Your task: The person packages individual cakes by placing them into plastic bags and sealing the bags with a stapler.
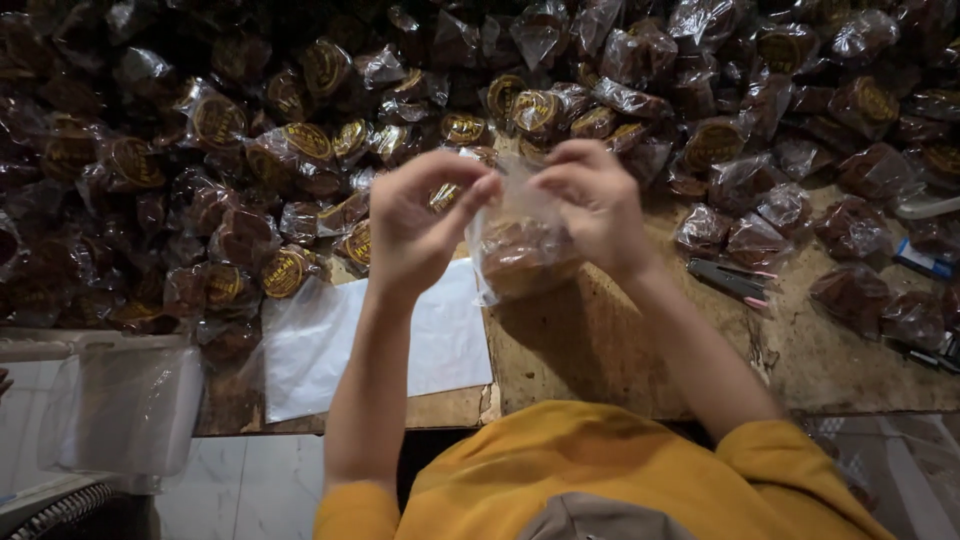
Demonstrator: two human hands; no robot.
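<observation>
Both hands are raised over a worn wooden table [620, 350]. My left hand [420, 225] and my right hand [595, 205] pinch the top of a small clear plastic bag [520, 250] that holds a brown lump. The bag hangs between them just above the table. The fingertips of both hands meet at the bag's open edge. Orange sleeves cover my upper arms at the bottom of the view.
A big heap of filled clear bags with round gold labels [290, 150] covers the back and left of the table. A stack of flat empty bags [380, 345] lies near the front edge. A stapler [730, 280] lies right of my hands. A clear container [120, 410] sits lower left.
</observation>
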